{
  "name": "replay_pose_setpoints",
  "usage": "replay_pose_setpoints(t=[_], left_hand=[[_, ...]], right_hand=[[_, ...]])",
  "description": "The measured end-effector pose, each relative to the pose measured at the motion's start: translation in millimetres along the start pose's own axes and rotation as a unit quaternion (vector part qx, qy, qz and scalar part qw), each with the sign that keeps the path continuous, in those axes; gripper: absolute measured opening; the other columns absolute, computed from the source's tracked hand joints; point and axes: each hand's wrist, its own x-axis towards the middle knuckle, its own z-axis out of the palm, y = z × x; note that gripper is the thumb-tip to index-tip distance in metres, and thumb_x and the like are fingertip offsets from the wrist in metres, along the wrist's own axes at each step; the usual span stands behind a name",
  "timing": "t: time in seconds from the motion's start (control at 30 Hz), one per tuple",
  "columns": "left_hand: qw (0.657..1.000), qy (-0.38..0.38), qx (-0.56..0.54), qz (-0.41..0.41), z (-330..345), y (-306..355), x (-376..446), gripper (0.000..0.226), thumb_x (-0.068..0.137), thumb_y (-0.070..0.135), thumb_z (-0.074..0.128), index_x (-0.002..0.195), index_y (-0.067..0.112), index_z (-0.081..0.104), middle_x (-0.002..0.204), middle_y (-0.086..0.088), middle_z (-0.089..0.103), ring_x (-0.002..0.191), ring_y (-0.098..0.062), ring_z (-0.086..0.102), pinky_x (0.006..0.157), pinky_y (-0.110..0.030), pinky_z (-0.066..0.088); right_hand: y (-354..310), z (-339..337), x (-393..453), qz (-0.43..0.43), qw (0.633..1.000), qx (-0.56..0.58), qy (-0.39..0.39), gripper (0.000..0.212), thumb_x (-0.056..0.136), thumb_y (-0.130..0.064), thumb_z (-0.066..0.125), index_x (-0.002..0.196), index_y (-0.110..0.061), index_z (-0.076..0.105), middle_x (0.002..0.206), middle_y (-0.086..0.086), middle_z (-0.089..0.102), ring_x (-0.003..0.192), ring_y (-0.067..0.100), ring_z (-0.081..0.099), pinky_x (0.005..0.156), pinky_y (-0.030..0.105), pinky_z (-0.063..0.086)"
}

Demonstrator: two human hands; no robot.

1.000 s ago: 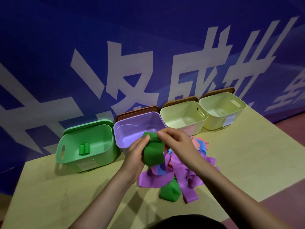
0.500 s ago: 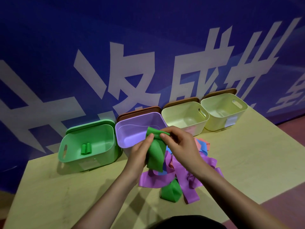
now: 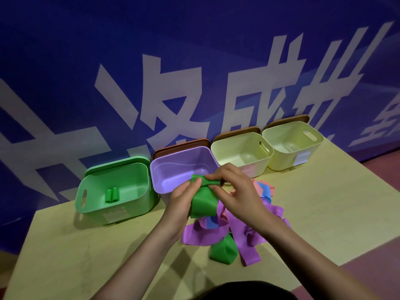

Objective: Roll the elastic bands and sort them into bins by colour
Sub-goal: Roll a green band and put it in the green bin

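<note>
I see the green band [image 3: 203, 201] held up over the pile [image 3: 242, 230], in front of the purple bin [image 3: 184, 167]; my left hand [image 3: 184, 200] pinches its top edge and my right hand [image 3: 236, 191] pinches the bunched top beside it; two green rolls [image 3: 112, 194] lie in the green bin [image 3: 112, 191] on the table [image 3: 324, 213].

Left hand [image 3: 184, 199] and right hand [image 3: 236, 191] pinch a green band [image 3: 203, 204].

Four bins [image 3: 241, 146], two green rolls [image 3: 112, 194]
</note>
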Motion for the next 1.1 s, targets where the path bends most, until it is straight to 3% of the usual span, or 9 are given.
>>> replay_pose_setpoints(t=[0.17,0.3,0.43,0.5,0.6,0.77,0.93,1.03,1.1], left_hand=[[0.999,-0.011,0.036,0.014,-2.5,-1.4,0.8,0.024,0.098,0.018,0.047,0.108,0.009,0.066,0.099,-0.011,0.072,0.086,-0.018,0.068,0.070,-0.024,0.053],[0.999,-0.003,0.052,0.007,-4.3,-1.8,2.5,0.021,0.097,0.018,0.048,0.103,0.012,0.067,0.093,-0.008,0.071,0.083,-0.018,0.066,0.069,-0.026,0.051],[0.999,0.006,0.042,-0.005,-3.6,-5.6,2.6,0.026,0.095,0.028,0.051,0.105,0.013,0.070,0.101,-0.012,0.072,0.091,-0.021,0.067,0.080,-0.035,0.050],[0.999,0.006,0.050,0.005,-1.8,-5.9,1.7,0.027,0.093,0.031,0.053,0.103,0.014,0.071,0.097,-0.009,0.074,0.088,-0.018,0.068,0.076,-0.031,0.052],[0.994,0.019,0.090,0.051,0.5,-4.7,1.4,0.018,0.094,0.021,0.054,0.098,0.011,0.068,0.087,-0.004,0.073,0.079,-0.014,0.067,0.067,-0.022,0.052],[0.986,0.034,0.104,0.124,2.1,-4.8,0.6,0.017,0.093,0.017,0.055,0.093,0.004,0.064,0.084,-0.011,0.067,0.078,-0.022,0.062,0.069,-0.035,0.051],[0.998,0.041,-0.003,0.055,8.0,-4.0,1.3,0.023,0.088,0.029,0.059,0.102,0.013,0.069,0.097,-0.010,0.073,0.090,-0.023,0.069,0.079,-0.036,0.054],[0.999,0.017,-0.050,0.009,6.0,-5.7,-1.4,0.044,0.078,0.042,0.057,0.111,0.013,0.066,0.100,-0.009,0.073,0.087,-0.018,0.069,0.072,-0.032,0.053],[0.999,0.004,-0.033,0.012,3.7,-7.3,-3.6,0.040,0.078,0.035,0.060,0.111,0.012,0.064,0.097,-0.007,0.072,0.084,-0.015,0.067,0.068,-0.028,0.053]], right_hand=[[-6.3,-4.6,-4.4,0.181,0.960,0.203,-0.067,0.033,0.084,-0.031,0.060,0.116,-0.024,0.064,0.099,-0.004,0.065,0.091,0.014,0.060,0.083,0.027,0.049],[-5.5,0.9,-1.7,0.269,0.933,0.235,-0.050,0.017,0.090,-0.011,0.063,0.106,-0.008,0.067,0.080,0.002,0.064,0.072,0.009,0.057,0.064,0.019,0.047],[-5.3,3.5,1.2,0.275,0.934,0.225,-0.036,0.008,0.089,-0.005,0.064,0.095,-0.003,0.068,0.083,0.014,0.066,0.070,0.009,0.059,0.063,0.020,0.048],[-5.6,4.3,0.7,0.270,0.939,0.211,-0.041,0.006,0.089,-0.006,0.064,0.094,-0.003,0.067,0.086,0.017,0.068,0.076,0.013,0.060,0.068,0.024,0.050],[-9.3,7.7,-1.8,0.234,0.959,0.152,-0.049,0.016,0.087,-0.020,0.063,0.090,-0.004,0.066,0.076,0.017,0.064,0.067,0.011,0.053,0.060,0.025,0.043],[-13.8,8.2,-1.7,0.166,0.984,0.063,-0.025,0.015,0.085,-0.025,0.058,0.084,-0.012,0.064,0.059,-0.009,0.050,0.054,0.003,0.043,0.052,0.014,0.034],[-14.9,13.2,3.9,0.194,0.969,0.155,0.018,0.010,0.084,-0.024,0.060,0.090,-0.021,0.067,0.082,0.010,0.067,0.070,0.023,0.057,0.067,0.032,0.047],[-14.3,13.6,6.7,0.206,0.962,0.173,0.035,0.007,0.085,-0.019,0.064,0.088,-0.025,0.067,0.079,0.011,0.066,0.070,0.014,0.055,0.067,0.031,0.047],[-12.4,13.2,7.4,0.229,0.954,0.185,0.060,0.012,0.087,-0.013,0.066,0.085,-0.024,0.067,0.073,0.006,0.064,0.069,0.013,0.054,0.066,0.034,0.047]])
